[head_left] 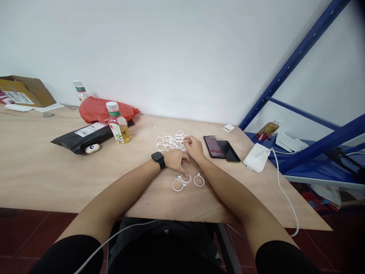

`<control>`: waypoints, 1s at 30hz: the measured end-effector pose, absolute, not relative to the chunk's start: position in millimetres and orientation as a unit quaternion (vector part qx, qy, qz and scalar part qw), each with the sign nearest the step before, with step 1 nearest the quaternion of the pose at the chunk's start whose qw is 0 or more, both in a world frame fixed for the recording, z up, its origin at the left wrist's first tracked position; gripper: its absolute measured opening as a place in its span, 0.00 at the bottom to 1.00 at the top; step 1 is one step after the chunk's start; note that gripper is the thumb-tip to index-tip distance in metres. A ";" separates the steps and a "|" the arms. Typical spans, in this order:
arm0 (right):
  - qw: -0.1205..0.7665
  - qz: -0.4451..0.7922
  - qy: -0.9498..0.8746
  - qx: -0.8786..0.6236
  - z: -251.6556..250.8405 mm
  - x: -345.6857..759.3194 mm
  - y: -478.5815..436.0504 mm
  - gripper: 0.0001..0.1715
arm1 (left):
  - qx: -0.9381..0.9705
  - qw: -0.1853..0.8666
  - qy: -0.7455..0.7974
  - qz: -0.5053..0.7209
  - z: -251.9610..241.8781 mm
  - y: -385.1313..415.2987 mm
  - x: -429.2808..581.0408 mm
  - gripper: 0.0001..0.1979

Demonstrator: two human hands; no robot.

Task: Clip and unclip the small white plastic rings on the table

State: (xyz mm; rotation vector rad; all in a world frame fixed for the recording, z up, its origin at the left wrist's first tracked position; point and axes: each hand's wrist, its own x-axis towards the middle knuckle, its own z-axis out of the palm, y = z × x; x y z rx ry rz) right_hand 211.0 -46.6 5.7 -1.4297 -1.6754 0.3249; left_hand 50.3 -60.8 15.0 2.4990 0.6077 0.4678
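Observation:
A loose pile of white plastic rings (pixel 170 143) with small knobs lies mid-table. At its right edge is my right hand (pixel 194 148), thumb and fingertips pinched together on a white ring that is mostly hidden. My left hand (pixel 174 160), with a black watch (pixel 158 160) on the wrist, is just in front of the pile. Its thumb points down, apart from the curled fingers, and no object shows between them. The thumb tip is close to a white ring (pixel 187 182); whether it touches is unclear. Another ring (pixel 178 185) adjoins that one, and a third (pixel 199 180) lies apart to the right.
Two phones (pixel 232 151) lie right of the hands, near a white power bank (pixel 256 158) with a cable. A drink bottle (pixel 119 123), black parcel bag (pixel 82 139) and red bag (pixel 97 108) are left. A blue metal shelf (pixel 302 118) borders the table's right side.

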 end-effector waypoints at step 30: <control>0.365 0.066 -0.822 -0.432 12.8 205.9 -58.1 0.24 | 0.711 0.287 0.461 0.447 -0.6 -25.9 30.8 0.18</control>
